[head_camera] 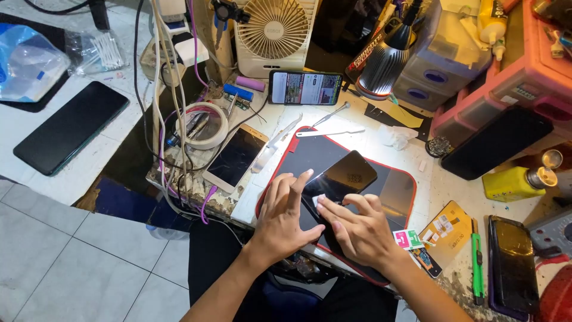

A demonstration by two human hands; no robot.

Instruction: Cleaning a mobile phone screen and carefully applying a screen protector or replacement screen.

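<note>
A black phone point(344, 175) lies screen up on a dark work mat with a red edge point(400, 179). My left hand point(283, 216) lies flat on the mat at the phone's left side, fingers spread and touching its edge. My right hand point(357, 229) rests over the phone's near end, its fingertips pressing a small white tab point(319, 201) against the glass. Neither hand holds anything.
A gold-framed phone point(236, 157), a roll of tape point(205, 124), metal pry tools point(329, 132) and a lit phone point(305, 87) lie beyond the mat. A lamp point(384, 62), a fan point(274, 30), a yellow bottle point(517, 182), more phones point(511, 262) and a green knife point(476, 256) sit to the right.
</note>
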